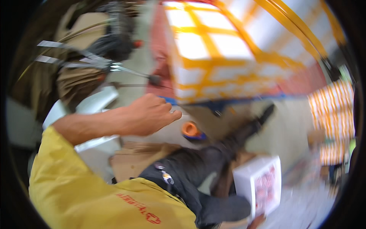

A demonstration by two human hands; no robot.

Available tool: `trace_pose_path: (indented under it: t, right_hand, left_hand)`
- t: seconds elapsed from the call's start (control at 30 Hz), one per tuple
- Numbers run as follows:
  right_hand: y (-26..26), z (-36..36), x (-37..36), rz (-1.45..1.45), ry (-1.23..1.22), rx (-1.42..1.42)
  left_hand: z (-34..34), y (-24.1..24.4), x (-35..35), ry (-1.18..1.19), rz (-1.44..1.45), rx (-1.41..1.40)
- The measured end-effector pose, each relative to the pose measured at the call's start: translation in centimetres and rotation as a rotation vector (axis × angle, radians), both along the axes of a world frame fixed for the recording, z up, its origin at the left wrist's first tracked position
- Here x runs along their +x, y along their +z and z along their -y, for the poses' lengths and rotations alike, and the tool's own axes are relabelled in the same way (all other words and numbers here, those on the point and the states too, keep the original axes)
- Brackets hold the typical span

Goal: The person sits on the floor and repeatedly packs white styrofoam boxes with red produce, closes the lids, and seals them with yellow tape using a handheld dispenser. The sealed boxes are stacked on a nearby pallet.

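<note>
My left hand is stretched out in mid-picture, seen from its back, with the fingers curled in and nothing visible in them. Below and right of it, a roll of orange tape rests on the floor. At the bottom edge, only part of my right hand shows, gripping the lower edge of a white box with red print on one face. That box is tilted beside my bent leg. Motion blur softens much of the view.
Large white foam boxes bound with yellow tape stand on red sheeting ahead. White foam pieces and flattened cardboard lie at left, near sacks and straps. More taped boxes are stacked at far right.
</note>
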State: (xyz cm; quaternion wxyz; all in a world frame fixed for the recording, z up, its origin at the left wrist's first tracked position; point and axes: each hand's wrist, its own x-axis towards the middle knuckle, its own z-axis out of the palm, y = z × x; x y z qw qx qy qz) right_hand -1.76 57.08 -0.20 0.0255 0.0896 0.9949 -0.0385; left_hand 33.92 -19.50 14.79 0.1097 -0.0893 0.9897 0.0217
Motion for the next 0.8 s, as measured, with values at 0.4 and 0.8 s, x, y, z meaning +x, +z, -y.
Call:
trace_pose_path:
  t: [0.4,0.8]
  right_hand:
    - [3.2,13.3,3.8,-0.166,-0.203,-0.780]
    - [1.2,9.6,4.2,0.041,-0.233,-1.638]
  left_hand:
    - [-15.8,1.1,-21.7,0.085,-0.870,1.240]
    - [-23.7,-5.2,-27.7,0.038,-0.250,1.391]
